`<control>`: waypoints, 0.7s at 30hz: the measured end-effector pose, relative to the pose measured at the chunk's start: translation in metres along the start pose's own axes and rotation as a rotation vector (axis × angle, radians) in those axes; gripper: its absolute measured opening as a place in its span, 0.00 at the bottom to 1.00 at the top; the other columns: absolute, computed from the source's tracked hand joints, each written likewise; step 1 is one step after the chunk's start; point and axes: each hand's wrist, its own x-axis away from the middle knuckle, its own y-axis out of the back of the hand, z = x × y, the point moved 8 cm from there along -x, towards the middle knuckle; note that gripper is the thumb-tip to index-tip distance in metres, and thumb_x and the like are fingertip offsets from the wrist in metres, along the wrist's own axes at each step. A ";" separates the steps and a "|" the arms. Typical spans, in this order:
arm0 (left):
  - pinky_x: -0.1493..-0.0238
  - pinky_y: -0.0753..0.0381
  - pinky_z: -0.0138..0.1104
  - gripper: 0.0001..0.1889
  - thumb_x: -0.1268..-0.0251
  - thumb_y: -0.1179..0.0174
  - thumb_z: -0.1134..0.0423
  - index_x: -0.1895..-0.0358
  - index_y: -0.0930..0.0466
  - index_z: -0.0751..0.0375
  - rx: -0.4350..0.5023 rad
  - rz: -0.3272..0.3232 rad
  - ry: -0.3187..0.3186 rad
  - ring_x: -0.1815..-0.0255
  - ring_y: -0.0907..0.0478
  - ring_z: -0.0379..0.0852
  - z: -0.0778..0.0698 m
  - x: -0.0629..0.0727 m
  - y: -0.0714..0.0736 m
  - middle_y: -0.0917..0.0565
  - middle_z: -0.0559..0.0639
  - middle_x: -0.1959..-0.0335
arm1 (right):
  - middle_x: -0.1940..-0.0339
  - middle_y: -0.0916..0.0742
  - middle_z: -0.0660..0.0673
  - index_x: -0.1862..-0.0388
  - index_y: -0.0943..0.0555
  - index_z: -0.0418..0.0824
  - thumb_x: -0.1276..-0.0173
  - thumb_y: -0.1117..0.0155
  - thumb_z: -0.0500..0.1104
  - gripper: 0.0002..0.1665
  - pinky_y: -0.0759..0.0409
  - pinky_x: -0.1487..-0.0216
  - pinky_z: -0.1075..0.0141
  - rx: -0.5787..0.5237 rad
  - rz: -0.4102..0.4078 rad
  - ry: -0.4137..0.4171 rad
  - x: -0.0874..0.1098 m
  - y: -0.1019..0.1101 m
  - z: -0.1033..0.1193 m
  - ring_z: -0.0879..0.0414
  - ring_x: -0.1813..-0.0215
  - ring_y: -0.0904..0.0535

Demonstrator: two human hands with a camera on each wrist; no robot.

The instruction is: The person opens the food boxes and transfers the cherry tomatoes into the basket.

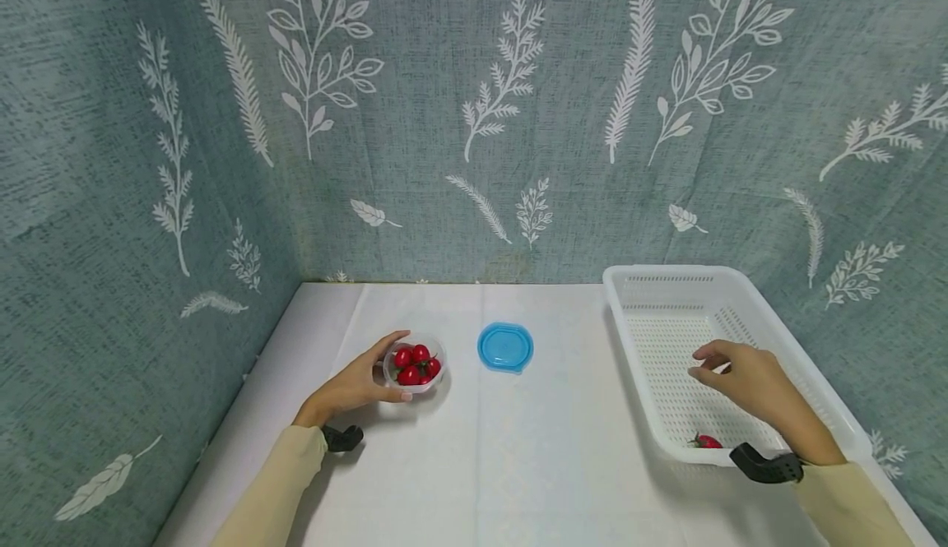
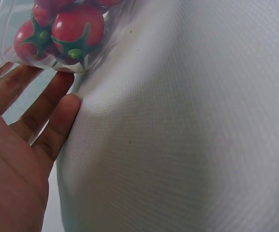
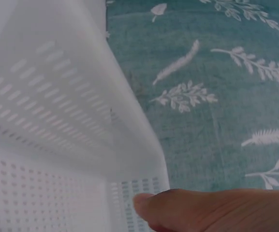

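My left hand [image 1: 358, 380] holds a small clear plastic container [image 1: 437, 385] at its side, thumb at the near side and fingers round the far side. Several red cherry tomatoes [image 1: 410, 376] with green stems lie inside it; from below, in the left wrist view, two tomatoes [image 2: 79, 26] show their star-shaped stems through the wall. Over the white perforated basket [image 1: 620, 317] hovers my right hand [image 1: 755, 378], fingers loosely bent with a gap to the thumb and nothing between them. One tomato [image 1: 708, 442] lies at the basket's near end, below that hand.
A blue plastic lid [image 1: 505, 347] lies on the white cloth-covered table [image 1: 548, 448], between the container and the basket. Grey-green fabric with white leaf prints [image 1: 429, 119] hangs behind and at both sides. The basket's raised walls surround the space below my right hand.
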 end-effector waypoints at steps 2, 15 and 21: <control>0.37 0.32 0.51 0.57 0.48 0.19 0.55 0.18 0.47 0.42 -0.001 0.001 0.001 0.32 0.35 0.58 -0.001 0.000 0.000 0.37 0.56 0.23 | 0.63 0.11 0.44 0.51 0.14 0.34 0.31 0.27 0.47 0.18 0.19 0.65 0.51 -0.008 -0.024 0.019 -0.001 0.001 0.005 0.43 0.61 0.14; 0.37 0.32 0.52 0.57 0.48 0.19 0.55 0.17 0.47 0.43 -0.015 -0.005 -0.011 0.30 0.36 0.57 -0.003 0.001 0.000 0.37 0.56 0.22 | 0.63 0.10 0.45 0.53 0.13 0.37 0.32 0.27 0.43 0.13 0.23 0.66 0.58 -0.038 -0.166 0.092 -0.015 0.001 0.041 0.51 0.64 0.17; 0.36 0.32 0.52 0.56 0.48 0.19 0.54 0.17 0.47 0.42 -0.014 -0.007 -0.010 0.30 0.36 0.57 -0.001 0.001 0.000 0.37 0.55 0.22 | 0.65 0.10 0.45 0.54 0.13 0.36 0.32 0.27 0.41 0.12 0.24 0.69 0.60 -0.046 -0.175 0.137 -0.024 -0.002 0.061 0.53 0.67 0.17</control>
